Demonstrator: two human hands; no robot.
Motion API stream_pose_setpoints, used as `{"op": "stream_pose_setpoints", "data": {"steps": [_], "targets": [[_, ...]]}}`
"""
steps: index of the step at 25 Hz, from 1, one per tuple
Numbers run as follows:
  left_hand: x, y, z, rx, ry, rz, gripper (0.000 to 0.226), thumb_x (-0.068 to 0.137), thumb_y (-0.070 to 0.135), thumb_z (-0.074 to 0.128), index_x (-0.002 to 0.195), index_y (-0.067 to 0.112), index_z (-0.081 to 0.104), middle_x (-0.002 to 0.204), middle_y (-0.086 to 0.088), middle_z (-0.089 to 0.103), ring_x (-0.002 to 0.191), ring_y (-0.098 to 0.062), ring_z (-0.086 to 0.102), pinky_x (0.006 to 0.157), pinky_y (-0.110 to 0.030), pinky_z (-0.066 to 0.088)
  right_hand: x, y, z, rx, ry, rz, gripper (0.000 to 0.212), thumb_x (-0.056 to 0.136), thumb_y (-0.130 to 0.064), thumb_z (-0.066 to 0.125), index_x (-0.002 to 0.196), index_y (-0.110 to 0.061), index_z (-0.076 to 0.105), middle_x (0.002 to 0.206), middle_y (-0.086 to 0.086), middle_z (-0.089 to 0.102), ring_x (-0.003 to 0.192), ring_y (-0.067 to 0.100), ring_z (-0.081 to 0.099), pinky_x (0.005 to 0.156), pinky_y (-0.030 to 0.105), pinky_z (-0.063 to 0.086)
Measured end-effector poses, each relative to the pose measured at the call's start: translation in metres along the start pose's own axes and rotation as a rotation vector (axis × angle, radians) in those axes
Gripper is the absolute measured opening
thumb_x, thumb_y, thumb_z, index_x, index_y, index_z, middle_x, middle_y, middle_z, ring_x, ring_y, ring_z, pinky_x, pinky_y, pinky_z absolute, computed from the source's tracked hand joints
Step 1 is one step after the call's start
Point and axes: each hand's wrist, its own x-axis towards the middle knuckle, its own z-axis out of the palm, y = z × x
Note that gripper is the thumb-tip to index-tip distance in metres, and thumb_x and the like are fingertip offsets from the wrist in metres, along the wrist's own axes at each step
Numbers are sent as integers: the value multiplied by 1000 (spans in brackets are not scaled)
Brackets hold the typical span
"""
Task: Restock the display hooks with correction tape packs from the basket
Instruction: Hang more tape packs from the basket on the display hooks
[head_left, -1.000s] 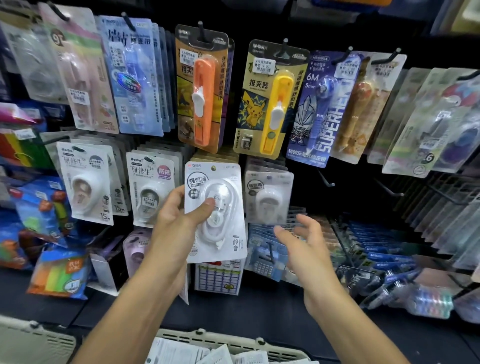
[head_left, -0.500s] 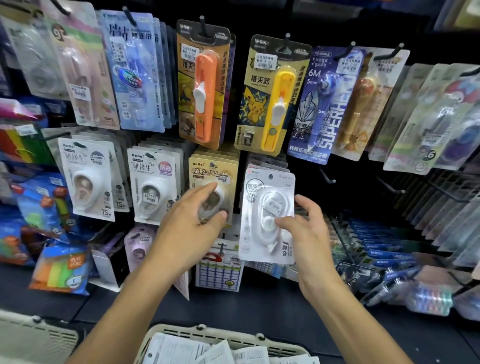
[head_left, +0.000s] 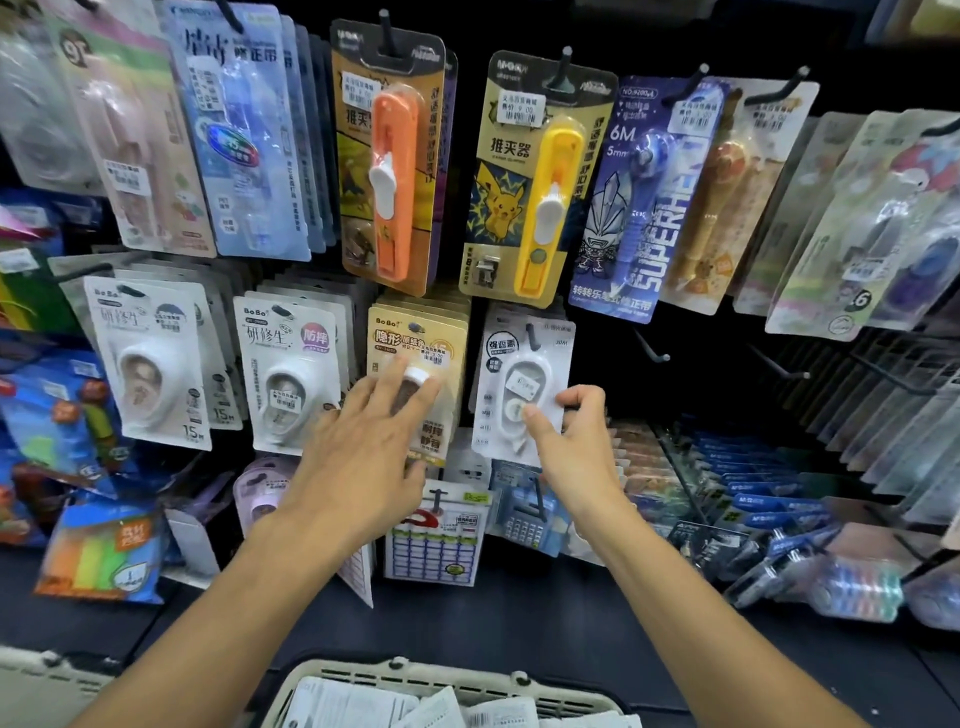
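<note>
Right hand (head_left: 576, 447) is pinching the white pack (head_left: 519, 384) beside the yellow pack (head_left: 415, 364); left hand (head_left: 363, 447) is pressing flat there; misaligned, it may be slipping off its hook.

A: Display wall (head_left: 597, 332) is showing black behind the hanging stock, with black pegs sticking out; a bare hook (head_left: 652, 347) is jutting from it at mid-height, a second bare hook (head_left: 779, 364) further right.

B: Below that?

A: A dark shelf (head_left: 519, 613) is running the full width, matte and unlit. At far right, wire rack dividers (head_left: 883, 395) are slanting upward in a row.

B: Light?

A: Coming from above and in front; glare is sitting on the plastic blister fronts, the wall itself is staying in shadow. Upper right corner (head_left: 914, 21) is looking brighter, blurred, detail unreadable.
</note>
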Motion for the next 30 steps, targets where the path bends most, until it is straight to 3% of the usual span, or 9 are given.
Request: {"op": "stream_pose_setpoints", "data": {"steps": [5,9,13,17,20,23,25,27,30], "targets": [[2,1,7,5,34,31,90,95,47,53,157,42,-13,168,6,-23,157,-24,9,121,-54,24,25,13,22,-63,41,-34,40,93,-47,67,105,-21,40,83,-3,50,70,19,55,61,35,43],[-11,-1,8,-6,26,33,95,96,43,54,156,38,-19,168,4,-23,156,-26,7,123,-50,21,4,53,24,19,-9,113,51,90,-46,71,127,-25,41,108,0,60,94,19,62,80,39,52],[-39,-5,4,-75,16,-44,92,95,37,58,161,28,-5,170,-8,8,153,-33,19,120,-51,26,-44,100,27,-110,-27,141,35,100,-13,60,132,-17,49,134,5,54,112,22,55,91,38,47],[-75,-18,22,-56,-214,-28,74,93,39,62,157,25,28,152,-9,44,136,-35,44,99,-48,43,-102,139,34,-287,27,-9,32,95,-13,60,126,-17,54,129,3,58,100,21,58,86,37,47],[-107,-31,46,-17,-652,102,69,93,42,63,154,29,33,155,-3,45,139,-27,45,108,-38,42,-152,184,26,-769,-386,-80,50,92,-2,55,139,-17,47,141,10,56,115,30,58,95,40,47],[-140,-37,79,93,-1036,88,70,94,45,63,156,37,30,162,8,36,144,-19,40,115,-36,36,-197,218,24,-1176,-974,-376,101,85,15,52,161,-34,7,170,4,5,154,31,17,121,51,22],[-150,-38,99,99,-1046,94,71,94,43,63,156,38,28,160,6,39,141,-20,44,111,-34,40,-205,222,31,-1126,-1023,-524,102,88,16,51,160,-40,5,170,-2,-8,156,25,1,124,52,9],[-152,-36,115,2,-872,133,68,94,37,64,154,35,33,151,2,51,133,-21,51,102,-32,43,-211,220,47,-1107,-1027,-618,76,98,1,52,157,-36,23,170,-2,-7,156,28,1,123,55,9],[-159,-31,143,-100,-735,38,69,91,28,63,153,32,33,145,-1,55,129,-24,54,98,-35,46,-219,219,58,-1089,-1030,-471,82,93,9,49,159,-31,23,171,-1,-1,156,31,7,123,54,16]]}}
